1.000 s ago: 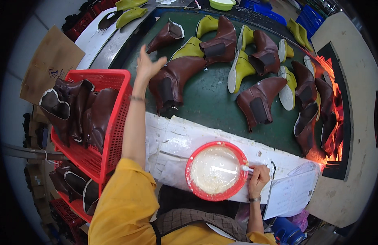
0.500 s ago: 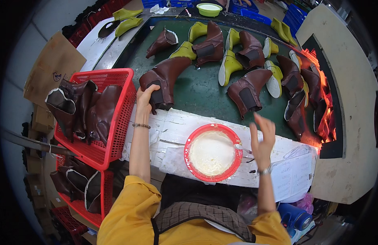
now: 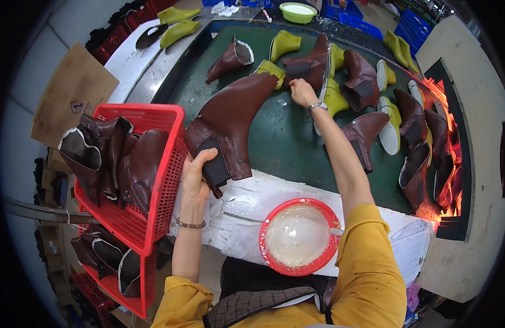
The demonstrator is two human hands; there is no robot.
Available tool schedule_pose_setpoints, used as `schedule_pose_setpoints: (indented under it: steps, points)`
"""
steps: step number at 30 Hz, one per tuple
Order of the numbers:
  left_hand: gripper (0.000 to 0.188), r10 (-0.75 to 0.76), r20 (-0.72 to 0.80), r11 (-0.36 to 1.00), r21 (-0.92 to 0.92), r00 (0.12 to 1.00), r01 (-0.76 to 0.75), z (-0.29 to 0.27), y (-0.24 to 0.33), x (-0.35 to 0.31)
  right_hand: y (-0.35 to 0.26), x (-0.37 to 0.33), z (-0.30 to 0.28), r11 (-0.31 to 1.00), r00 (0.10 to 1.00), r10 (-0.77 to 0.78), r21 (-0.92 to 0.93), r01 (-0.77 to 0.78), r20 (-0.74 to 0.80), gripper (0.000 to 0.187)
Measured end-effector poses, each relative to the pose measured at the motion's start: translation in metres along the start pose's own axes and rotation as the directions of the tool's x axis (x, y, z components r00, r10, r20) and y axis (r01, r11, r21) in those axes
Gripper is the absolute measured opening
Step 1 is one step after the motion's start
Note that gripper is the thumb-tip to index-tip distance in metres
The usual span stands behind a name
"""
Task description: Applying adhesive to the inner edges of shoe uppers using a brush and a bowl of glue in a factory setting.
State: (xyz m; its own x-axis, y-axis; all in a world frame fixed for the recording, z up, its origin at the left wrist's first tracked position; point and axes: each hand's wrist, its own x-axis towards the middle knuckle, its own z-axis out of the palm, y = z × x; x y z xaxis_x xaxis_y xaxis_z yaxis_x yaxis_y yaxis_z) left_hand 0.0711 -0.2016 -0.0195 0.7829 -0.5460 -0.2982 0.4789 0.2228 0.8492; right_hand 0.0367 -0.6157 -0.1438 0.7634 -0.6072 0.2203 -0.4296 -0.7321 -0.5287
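My left hand (image 3: 196,177) grips a brown leather boot upper (image 3: 233,115) by its dark elastic side panel, thumb on top, and holds it tilted in front of me. My right arm stretches across to the far side of the green surface (image 3: 274,145). There my right hand (image 3: 304,93) is closed, its fingertips at the lower edge of another brown boot upper (image 3: 312,57). They seem to pinch that edge, though the hand partly hides it. Several yellow-green shoe lasts (image 3: 334,98), some with white soles, lie among more brown uppers (image 3: 361,82).
A red bowl (image 3: 266,251) of whitish paste stands on the white-covered near edge. At left are red baskets (image 3: 167,158) filled with brown uppers. An orange-glowing opening (image 3: 457,180) is at right, beside several uppers. A green basin (image 3: 299,13) stands at the back.
My right hand has moved from above the bowl's right side to the far boot upper and closed. The boot upper in my left hand is raised nearer to me. The view has shifted slightly.
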Motion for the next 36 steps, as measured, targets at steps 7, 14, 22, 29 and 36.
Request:
schedule_pose_setpoints:
  steps: [7, 14, 22, 29, 36]
  points:
    - [0.040, -0.090, -0.003, 0.988, -0.124, 0.996, 0.088, 0.007, -0.011, 0.004, -0.032, -0.059, 0.029, 0.924, 0.973, -0.151, -0.323, 0.202, 0.178, 0.049]
    - [0.033, -0.186, 0.099, 0.952, -0.229, 0.977, 0.205, 0.027, -0.026, 0.004, -0.017, -0.102, 0.021, 0.829, 0.935, -0.285, -0.436, 0.350, 0.210, 0.055]
    - [0.050, -0.225, 0.043, 0.939, -0.258, 0.973, 0.228, 0.060, -0.084, 0.068, -0.057, -0.191, -0.076, 0.911, 0.863, -0.412, 0.123, 0.394, 0.293, 0.047]
    - [0.102, 0.230, 0.126, 0.827, 0.497, 0.965, -0.262, 0.073, -0.102, 0.033, -0.062, -0.370, -0.229, 0.990, 0.990, 0.128, -0.044, -0.131, -0.064, 0.035]
    - [0.075, 0.588, 0.619, 0.006, 0.639, 0.520, -0.769, 0.013, 0.065, -0.085, 0.069, -0.522, -0.200, 0.789, 0.995, 0.082, -0.607, -0.098, -0.054, 0.059]
